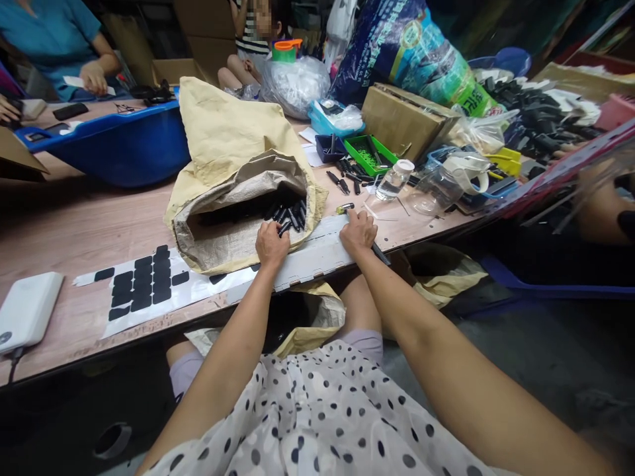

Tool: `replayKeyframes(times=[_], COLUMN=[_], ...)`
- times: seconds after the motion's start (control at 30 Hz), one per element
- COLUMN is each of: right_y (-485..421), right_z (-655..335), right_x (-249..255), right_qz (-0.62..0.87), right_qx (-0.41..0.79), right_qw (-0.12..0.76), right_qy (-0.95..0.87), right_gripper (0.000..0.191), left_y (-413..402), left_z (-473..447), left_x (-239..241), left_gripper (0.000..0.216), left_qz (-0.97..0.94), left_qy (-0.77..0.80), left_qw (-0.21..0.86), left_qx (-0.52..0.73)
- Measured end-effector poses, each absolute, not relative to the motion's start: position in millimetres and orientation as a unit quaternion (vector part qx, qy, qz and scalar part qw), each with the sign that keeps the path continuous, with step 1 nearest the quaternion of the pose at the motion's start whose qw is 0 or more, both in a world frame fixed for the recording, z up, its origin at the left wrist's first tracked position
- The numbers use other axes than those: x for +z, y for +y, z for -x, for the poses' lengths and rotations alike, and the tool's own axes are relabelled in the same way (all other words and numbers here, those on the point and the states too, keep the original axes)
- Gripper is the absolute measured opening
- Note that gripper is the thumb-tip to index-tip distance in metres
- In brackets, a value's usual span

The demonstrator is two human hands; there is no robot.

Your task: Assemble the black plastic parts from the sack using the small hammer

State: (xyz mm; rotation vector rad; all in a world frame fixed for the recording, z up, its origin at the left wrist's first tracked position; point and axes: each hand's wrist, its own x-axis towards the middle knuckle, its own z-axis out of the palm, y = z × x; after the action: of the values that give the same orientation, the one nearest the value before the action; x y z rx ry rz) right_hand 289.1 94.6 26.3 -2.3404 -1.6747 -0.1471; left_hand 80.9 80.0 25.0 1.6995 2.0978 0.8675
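My left hand [272,245] is at the mouth of a yellowish woven sack [233,125], its fingers closed on a small black cylindrical part [284,229]. Several similar black parts [292,215] lie inside the sack's mouth. Over a long pale grey cardboard strip [312,253] at the table edge, my right hand [358,233] is wrapped round a black-handled tool [381,255]. Its handle sticks out below the palm. A short yellow-and-metallic piece [344,207] shows just beyond the knuckles; whether it belongs to the tool I cannot tell.
A white sheet with black stickers [143,281] and a white power bank [28,311] lie left. Behind are a blue basin [124,145], a green tray [370,155], a clear bottle [394,180] and a cardboard box [404,122]. Other people sit across the table and at right.
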Motion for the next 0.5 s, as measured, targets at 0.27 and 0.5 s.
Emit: replayKeyframes(times=[0.27,0.5], right_y=[-5,-80], right_z=[-291,-335], right_x=[30,-19], right_qz=[0.736,0.771], right_qx=[-0.089,-0.032], right_qw=[0.183,-0.016], right_qy=[-0.646,-0.636], right_gripper=[0.042,0.035], left_y=[79,78], left_z=[-80,-79], left_x=[30,28], left_gripper=[0.006,0.005], left_qz=[-0.594,-0.595], left_qy=[0.734,0.735], left_qw=[0.154,0.148], left_qx=[0.292,0.29])
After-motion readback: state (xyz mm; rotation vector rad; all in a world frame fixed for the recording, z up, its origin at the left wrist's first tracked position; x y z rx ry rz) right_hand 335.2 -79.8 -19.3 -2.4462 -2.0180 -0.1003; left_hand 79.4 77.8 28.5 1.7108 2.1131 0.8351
